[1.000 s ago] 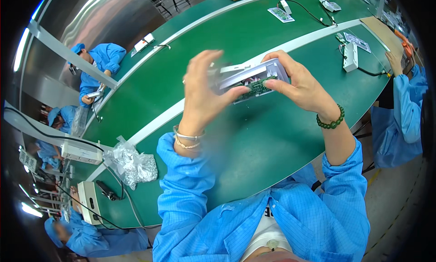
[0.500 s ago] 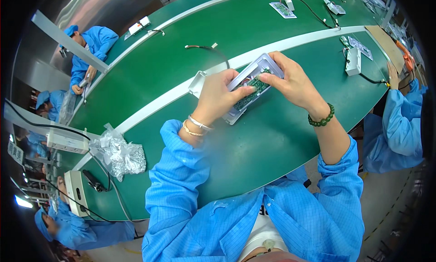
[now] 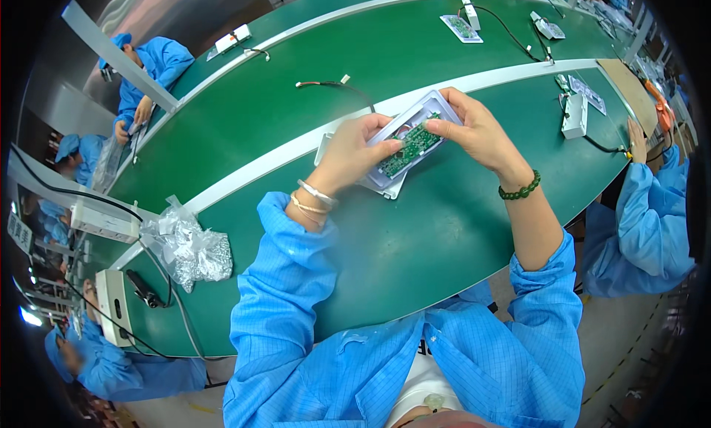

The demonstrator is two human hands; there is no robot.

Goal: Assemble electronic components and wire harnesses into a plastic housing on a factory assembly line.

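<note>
Sleeves: blue checked work jacket, cuffs pushed up to both forearms
Wrists: pale bangles on the left, a green bead bracelet on the right
Left hand: the left hand is clamped on the near left end of a pale lilac housing, thumb laid over the edge of the green circuit board
Right hand: the right hand grips the far right end of the same housing, thumb on the upper corner of the board
Housing: a shallow tray, slanting up to the right between the two hands, its hollow side toward the wearer, the board lying within its rim
Beneath: a white plastic part shows under the lower corner of the housing; whether they touch, I cannot tell
Surface: green surface, crossed by a white strip
Left side: clear plastic bag on the surface, a black handheld item, and a long white box just beside it
Beyond the hands: dark cable with small pale connectors
Right side: white case with a black lead, near a pale panel; a co-worker's hand at the edge of a brown sheet
Far: another panel with a green board beside a white block; at upper left a blue-clad co-worker leans over the surface near a white unit
</note>
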